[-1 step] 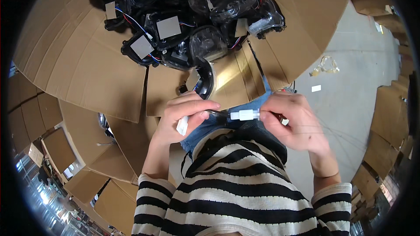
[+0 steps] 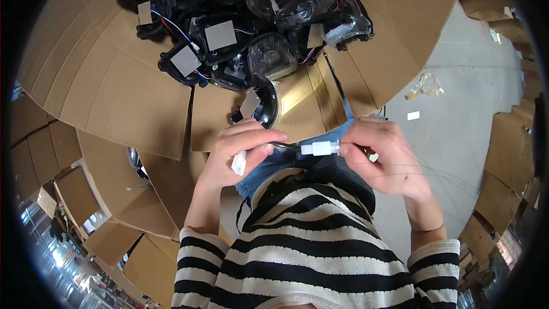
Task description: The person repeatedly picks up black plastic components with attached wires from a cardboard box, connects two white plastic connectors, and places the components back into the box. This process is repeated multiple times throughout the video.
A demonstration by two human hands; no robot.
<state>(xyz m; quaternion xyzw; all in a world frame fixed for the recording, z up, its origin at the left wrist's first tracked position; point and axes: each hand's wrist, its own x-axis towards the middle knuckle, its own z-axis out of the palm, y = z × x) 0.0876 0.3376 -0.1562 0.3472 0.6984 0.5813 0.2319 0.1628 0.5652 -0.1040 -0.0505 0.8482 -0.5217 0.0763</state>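
Observation:
My left hand is closed round a black cable between thumb and forefinger. A white plug sticks out below that thumb. The cable runs right into a white plastic wire connector, which spans the gap between my hands. With thumb and fingers, my right hand pinches the connector's right end, and the tips partly cover it. Another small white piece shows beside the right thumb. Just beyond my left hand, a black curved lamp-like part lies on the cardboard.
A pile of black lamp-like housings with clear covers, grey plates and coloured wires lies on the cardboard sheets ahead. On the floor to the right are a white card and a clear tangled strip. Cardboard boxes stand along both sides.

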